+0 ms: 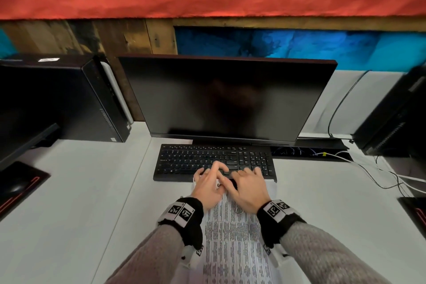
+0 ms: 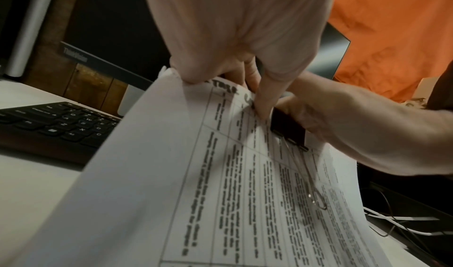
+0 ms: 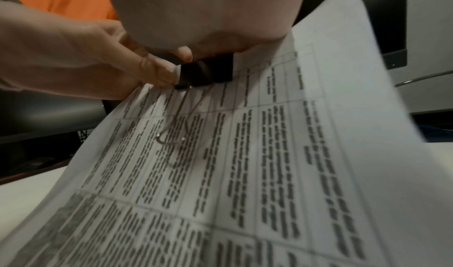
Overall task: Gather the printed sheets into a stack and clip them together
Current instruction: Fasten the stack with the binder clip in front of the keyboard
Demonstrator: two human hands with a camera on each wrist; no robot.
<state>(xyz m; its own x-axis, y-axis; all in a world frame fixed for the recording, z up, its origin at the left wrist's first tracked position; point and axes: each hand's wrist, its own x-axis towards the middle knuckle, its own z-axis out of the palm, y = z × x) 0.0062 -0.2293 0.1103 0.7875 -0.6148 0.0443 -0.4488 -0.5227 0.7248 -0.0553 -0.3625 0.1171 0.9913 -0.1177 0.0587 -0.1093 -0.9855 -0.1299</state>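
A stack of printed sheets (image 1: 232, 244) with tables of text lies on the white desk (image 1: 87, 191), its top edge at the keyboard. A black binder clip (image 2: 289, 129) sits on that top edge, and one wire handle (image 3: 171, 133) is folded flat on the top sheet. My left hand (image 1: 214, 177) pinches the top edge just left of the clip, with the thumb (image 2: 262, 104) on the paper. My right hand (image 1: 242, 180) grips the clip's body (image 3: 208, 70) from above. The far side of the clip is hidden by the fingers.
A black keyboard (image 1: 214, 161) and a dark monitor (image 1: 226, 99) stand right behind the sheets. A computer tower (image 1: 69, 99) and a mouse pad (image 1: 18, 187) are at the left. Another tower (image 1: 396, 117) and loose cables (image 1: 380, 175) are at the right.
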